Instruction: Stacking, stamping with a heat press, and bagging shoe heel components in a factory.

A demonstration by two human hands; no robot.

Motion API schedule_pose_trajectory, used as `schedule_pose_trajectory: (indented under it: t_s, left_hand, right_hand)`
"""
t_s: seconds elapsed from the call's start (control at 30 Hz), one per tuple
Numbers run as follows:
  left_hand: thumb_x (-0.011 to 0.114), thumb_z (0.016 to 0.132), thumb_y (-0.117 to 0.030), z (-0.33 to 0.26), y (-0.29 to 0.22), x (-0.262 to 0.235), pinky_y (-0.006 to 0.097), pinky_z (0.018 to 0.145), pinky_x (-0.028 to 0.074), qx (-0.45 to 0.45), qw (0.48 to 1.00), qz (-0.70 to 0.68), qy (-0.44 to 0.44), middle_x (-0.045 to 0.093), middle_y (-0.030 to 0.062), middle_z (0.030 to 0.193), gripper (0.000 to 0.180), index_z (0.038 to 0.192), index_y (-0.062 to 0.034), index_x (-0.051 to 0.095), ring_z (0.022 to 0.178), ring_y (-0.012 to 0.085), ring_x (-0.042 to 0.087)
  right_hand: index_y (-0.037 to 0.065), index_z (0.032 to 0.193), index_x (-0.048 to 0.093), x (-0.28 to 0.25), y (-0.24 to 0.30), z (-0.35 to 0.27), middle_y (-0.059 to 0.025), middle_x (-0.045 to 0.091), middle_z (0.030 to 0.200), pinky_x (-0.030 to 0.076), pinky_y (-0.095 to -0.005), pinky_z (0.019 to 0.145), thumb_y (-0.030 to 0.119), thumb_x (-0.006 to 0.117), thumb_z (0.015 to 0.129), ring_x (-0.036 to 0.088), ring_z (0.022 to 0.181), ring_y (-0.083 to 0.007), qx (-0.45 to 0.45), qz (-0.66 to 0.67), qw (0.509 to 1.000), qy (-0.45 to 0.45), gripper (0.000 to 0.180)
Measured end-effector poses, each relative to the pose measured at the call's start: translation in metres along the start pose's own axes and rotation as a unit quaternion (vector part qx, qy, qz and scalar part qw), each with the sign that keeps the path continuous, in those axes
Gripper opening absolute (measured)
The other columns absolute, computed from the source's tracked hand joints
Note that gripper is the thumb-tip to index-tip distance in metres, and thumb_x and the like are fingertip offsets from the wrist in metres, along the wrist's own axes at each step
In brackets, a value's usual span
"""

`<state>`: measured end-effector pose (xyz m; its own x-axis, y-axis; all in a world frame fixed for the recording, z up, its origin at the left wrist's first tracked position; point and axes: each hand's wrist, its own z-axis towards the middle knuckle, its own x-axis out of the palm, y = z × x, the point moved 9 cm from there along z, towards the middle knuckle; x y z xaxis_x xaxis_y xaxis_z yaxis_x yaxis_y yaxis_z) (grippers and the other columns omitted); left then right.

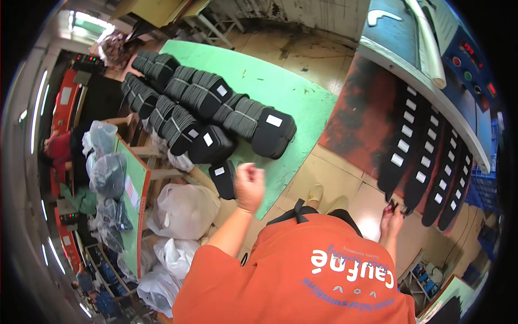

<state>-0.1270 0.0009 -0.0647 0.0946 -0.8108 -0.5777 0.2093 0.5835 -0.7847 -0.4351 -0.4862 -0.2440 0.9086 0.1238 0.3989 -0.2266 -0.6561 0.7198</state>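
My left hand (250, 187) is over the near edge of the green table, its fingers curled and smeared by motion. Right beside it lies a flat black piece with a rounded end (225, 186) and a white label. Bundled stacks of similar black pieces (272, 141) stand just beyond. My right hand (392, 218) is at the front edge of a reddish-brown board (350, 116), fingers closed at a small tab there; what they grip is too small to make out. On that board, overlapping black pieces with white labels (400, 146) run in several rows.
A heat press-like machine (431, 81) with a blue control panel (467, 62) overhangs the board at right. White plastic bags (183, 210) fill the floor left of the green table (307, 102). Another green bench (135, 181) holds bagged goods. Blue crates (485, 186) stand far right.
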Motion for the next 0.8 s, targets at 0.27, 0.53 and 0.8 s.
schedule_pose_trajectory:
  t_s: [0.27, 0.53, 0.8]
  left_hand:
    - [0.085, 0.074, -0.020, -0.028, 0.207, -0.071, 0.037, 0.083, 0.055, -0.398, 0.916, -0.045, -0.033, 0.070, 0.0196, 0.105, 0.053, 0.110, 0.0118, 0.062, 0.091, 0.0270, 0.069]
    - [0.085, 0.071, -0.008, -0.040, 0.195, -0.054, 0.035, 0.079, 0.056, -0.518, 0.822, -0.217, -0.098, 0.071, 0.0179, 0.100, 0.042, 0.105, 0.0099, 0.067, 0.084, 0.0251, 0.070]
    - [0.080, 0.078, -0.010, -0.055, 0.175, -0.063, 0.035, 0.081, 0.055, -0.430, 0.837, -0.256, -0.222, 0.070, 0.0148, 0.103, 0.039, 0.110, 0.0081, 0.065, 0.090, 0.0236, 0.069]
  right_hand:
    - [-0.002, 0.107, 0.054, 0.092, 0.049, 0.183, -0.0108, 0.060, 0.090, 0.058, -0.0340, 0.077, 0.018, 0.054, 0.101, 0.062, 0.080, -0.0217, -0.014, 0.058, 0.997, 0.044, 0.021]
    - [-0.010, 0.100, 0.057, 0.150, 0.076, 0.316, -0.0146, 0.064, 0.089, 0.060, -0.0313, 0.083, 0.004, 0.059, 0.096, 0.065, 0.082, -0.0217, 0.023, 0.082, 0.990, 0.113, 0.014]
    - [-0.011, 0.105, 0.058, 0.182, 0.097, 0.350, -0.0153, 0.063, 0.098, 0.056, -0.0317, 0.092, 0.005, 0.057, 0.098, 0.063, 0.091, -0.0220, -0.009, 0.051, 0.987, 0.151, 0.018]
